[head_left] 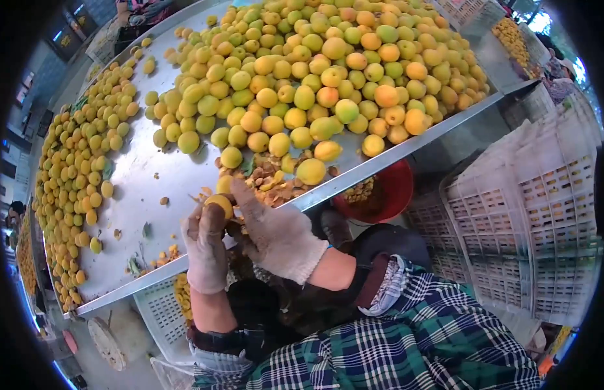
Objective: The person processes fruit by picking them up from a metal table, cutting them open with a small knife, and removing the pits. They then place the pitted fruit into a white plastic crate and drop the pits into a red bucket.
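Observation:
In white work gloves with brown-stained fingers, both my hands meet at the near edge of the metal table [134, 200]. An apricot [220, 204] sits in the closed fingers of my left hand [208, 247]. My right hand [279, 237] comes in from the right, its index finger and thumb curved around the same fruit's right side. Just beyond the fingers lies a patch of torn apricot pieces and pits [276, 185]. The big pile of whole yellow-orange apricots [315, 71] rises behind it.
A second band of apricots [87, 169] runs along the table's left side. Below the edge stand a red bucket [396, 195] with fruit pieces and a white crate [160, 312]. Stacked plastic crates [523, 214] rise at the right.

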Tool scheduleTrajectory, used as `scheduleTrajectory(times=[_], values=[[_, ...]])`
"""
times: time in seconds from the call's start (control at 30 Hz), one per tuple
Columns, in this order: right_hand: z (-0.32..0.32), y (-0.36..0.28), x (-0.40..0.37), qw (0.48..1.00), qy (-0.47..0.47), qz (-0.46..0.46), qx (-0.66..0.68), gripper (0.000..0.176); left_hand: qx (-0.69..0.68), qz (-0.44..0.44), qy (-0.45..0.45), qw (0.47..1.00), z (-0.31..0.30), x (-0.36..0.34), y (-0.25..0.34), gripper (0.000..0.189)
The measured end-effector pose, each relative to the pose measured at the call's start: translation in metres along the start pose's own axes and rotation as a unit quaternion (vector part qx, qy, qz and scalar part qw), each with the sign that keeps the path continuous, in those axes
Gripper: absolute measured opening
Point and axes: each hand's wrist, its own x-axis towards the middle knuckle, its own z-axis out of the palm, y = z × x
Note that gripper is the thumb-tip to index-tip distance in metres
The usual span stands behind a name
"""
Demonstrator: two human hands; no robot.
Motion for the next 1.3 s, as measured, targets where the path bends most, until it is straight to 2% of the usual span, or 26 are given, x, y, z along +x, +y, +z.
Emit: scheduleTrajectory(times=[0.03,0.1,0.2,0.23,0.27,0.33,0.37,0.43,0.5,0.53,0.63,0.7,0.77,0.83,0.9,1.13,1.2,1.3], values=[[0.000,0.000,0.000,1.000,0.001,0.001,-0.008,0.086,0.007,0.018,-0.027,0.999,0.000,0.002,0.002,0.062],[-0.001,0.000,0.001,1.000,0.005,0.005,-0.023,0.085,0.058,0.026,-0.056,0.996,-0.012,0.001,-0.009,0.044],[-0.003,0.002,0.004,0.999,0.005,-0.004,-0.036,0.085,0.034,0.044,-0.039,0.998,-0.002,-0.003,-0.013,0.044],[-0.005,0.001,0.001,0.995,0.018,-0.028,-0.096,0.083,0.005,0.055,-0.026,0.998,0.004,-0.003,-0.004,0.045],[-0.009,-0.001,0.001,0.995,-0.022,-0.003,-0.097,0.082,-0.023,0.066,-0.012,0.997,0.008,-0.002,0.006,0.046],[-0.017,-0.006,0.004,0.989,-0.100,0.048,-0.096,0.080,-0.038,0.036,-0.020,0.998,0.003,-0.005,0.004,0.053],[-0.010,-0.001,0.004,0.990,-0.091,0.022,-0.104,0.080,-0.041,0.029,-0.018,0.999,0.001,-0.003,-0.004,0.054],[0.012,0.017,0.003,0.990,-0.011,-0.046,-0.132,0.073,-0.060,0.020,0.013,0.998,0.011,-0.002,-0.012,0.061],[0.031,0.027,0.004,0.992,0.014,-0.052,-0.111,0.066,-0.030,0.019,-0.024,0.999,0.012,-0.003,-0.002,0.059],[0.037,0.029,0.006,0.997,-0.001,-0.021,-0.076,0.062,-0.014,0.019,-0.043,0.999,0.011,-0.004,0.004,0.058],[0.087,0.057,0.017,0.992,-0.002,0.051,0.116,0.049,-0.029,0.055,-0.112,0.992,0.014,-0.005,0.013,0.051],[0.092,0.061,0.019,0.976,0.012,0.075,0.206,0.042,-0.017,0.064,-0.108,0.992,0.019,-0.005,0.011,0.052],[0.088,0.064,0.015,0.969,0.020,0.080,0.232,0.038,-0.040,0.068,-0.114,0.990,0.022,-0.004,0.008,0.048],[0.066,0.058,0.009,0.961,0.025,0.083,0.263,0.033,0.003,0.065,-0.119,0.991,0.020,-0.002,0.000,0.045],[-0.023,0.012,0.007,0.990,-0.086,0.100,0.040,0.032,-0.003,0.054,-0.127,0.990,0.019,-0.002,0.003,0.042],[-0.026,0.025,0.010,0.987,-0.105,0.014,0.123,0.031,0.091,0.160,-0.129,0.974,0.017,0.004,-0.002,0.042],[-0.030,0.030,0.011,0.977,-0.129,0.021,0.169,0.030,0.125,0.194,-0.132,0.964,0.018,0.004,0.003,0.040],[-0.030,0.034,0.013,0.937,-0.146,0.040,0.314,0.030,0.084,0.155,-0.144,0.974,0.021,0.002,0.006,0.039]])
